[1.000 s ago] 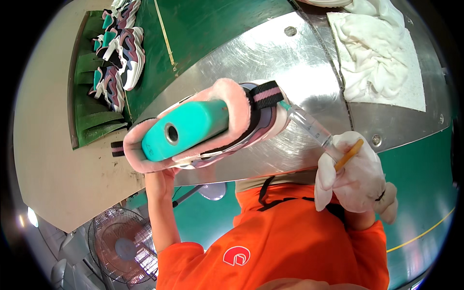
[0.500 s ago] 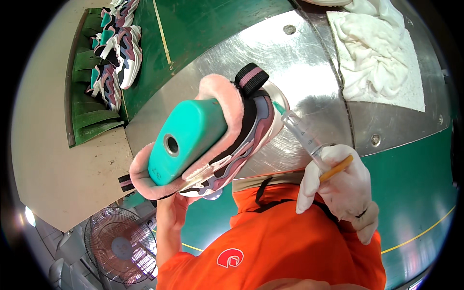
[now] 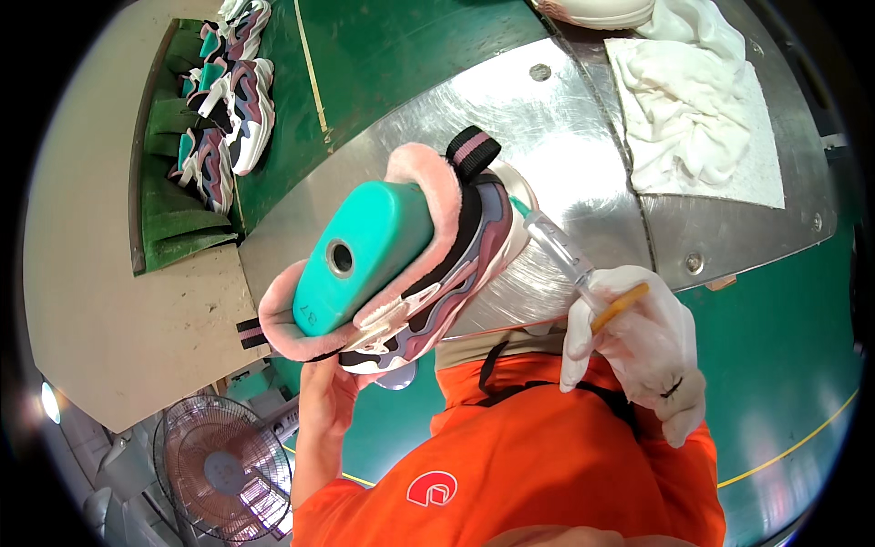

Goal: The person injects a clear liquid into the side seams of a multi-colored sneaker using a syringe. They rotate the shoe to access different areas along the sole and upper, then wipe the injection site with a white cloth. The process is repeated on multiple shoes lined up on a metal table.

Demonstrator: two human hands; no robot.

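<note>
My left hand [image 3: 330, 394], bare and mostly hidden, holds a sneaker [image 3: 456, 283] from beneath. The shoe has a pink fleecy collar, black-and-pink pull loops, mauve and grey panels and a white sole. A teal shoe last [image 3: 369, 246] with a round metal-lined hole fills its opening. My right hand [image 3: 643, 342], in a white glove, is closed around a clear syringe [image 3: 558, 246]. The syringe's green tip [image 3: 520, 206] is at the edge of the sole near the heel. A yellow-orange stick [image 3: 621, 307] is also held in the gloved fingers.
Several matching sneakers [image 3: 248, 114] stand at the left on a green slatted rack [image 3: 169, 223]. A crumpled white cloth [image 3: 693, 118] lies on a white pad on the metal worktop [image 3: 583, 137]. A fan [image 3: 223, 469] stands at the lower left, below the tan board [image 3: 87, 319].
The sneaker has shifted slightly right in view, with my left hand still under it. My right hand and the syringe have moved slightly left; the tip stays at the sole edge.
</note>
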